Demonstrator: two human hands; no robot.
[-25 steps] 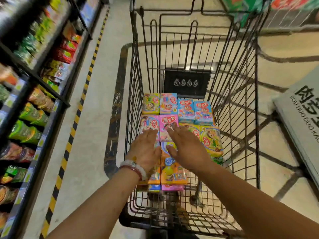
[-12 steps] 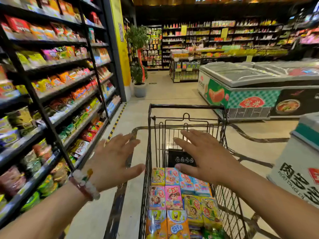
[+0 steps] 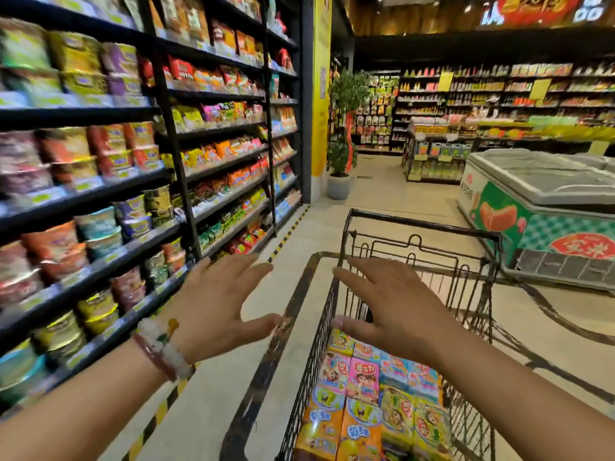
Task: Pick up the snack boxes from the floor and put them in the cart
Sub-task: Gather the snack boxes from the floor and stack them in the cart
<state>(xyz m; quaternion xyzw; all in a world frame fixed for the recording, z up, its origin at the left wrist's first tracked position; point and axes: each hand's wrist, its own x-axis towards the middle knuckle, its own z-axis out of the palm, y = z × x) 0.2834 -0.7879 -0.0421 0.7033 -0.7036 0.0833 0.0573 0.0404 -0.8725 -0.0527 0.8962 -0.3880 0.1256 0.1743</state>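
The colourful cardboard snack boxes (image 3: 372, 390) lie packed side by side on the bottom of the black wire shopping cart (image 3: 422, 247). The left hand (image 3: 216, 307) floats over the pale tiled floor (image 3: 382, 201), beside the cart, fingers spread and holding nothing. The right hand (image 3: 396, 311) hangs above the boxes, fingers also straight and released

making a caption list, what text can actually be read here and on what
None reads for certain.
Snack boxes in the cart: coloured characters, blurred.
Freezer: red badge and side characters, blurred.
Shelf price tags and hanging signs: too small or blurred.
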